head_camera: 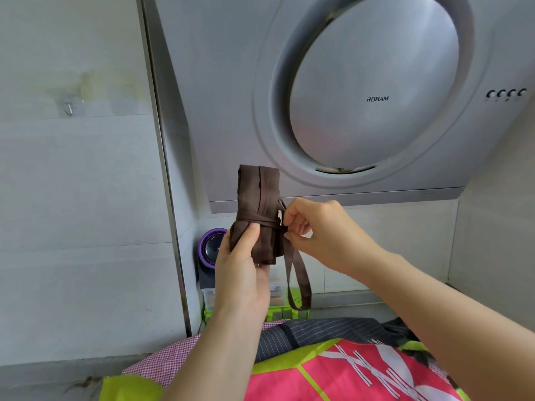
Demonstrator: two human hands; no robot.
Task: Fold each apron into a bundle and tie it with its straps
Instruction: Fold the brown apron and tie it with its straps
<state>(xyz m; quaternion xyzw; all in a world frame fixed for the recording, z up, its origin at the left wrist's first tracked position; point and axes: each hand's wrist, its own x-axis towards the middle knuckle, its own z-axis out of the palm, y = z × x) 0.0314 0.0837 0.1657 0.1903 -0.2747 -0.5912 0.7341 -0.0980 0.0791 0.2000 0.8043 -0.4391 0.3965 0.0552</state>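
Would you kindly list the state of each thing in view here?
brown apron: folded into an upright bundle, strap wrapped round its middle
strap loop: hanging loose
left hand: gripping the bundle
right hand: pinching the strap
other aprons: unfolded, heaped below

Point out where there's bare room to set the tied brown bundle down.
Little room shows: aprons cover the counter ahead. Bare countertop lies left of the pink checked cloth, below the wall tiles. The back corner, with green containers, is crowded.

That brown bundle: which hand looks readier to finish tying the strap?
The right hand, probably. Its fingers already pinch the strap at the wrap, while the left hand is busy gripping the brown bundle.
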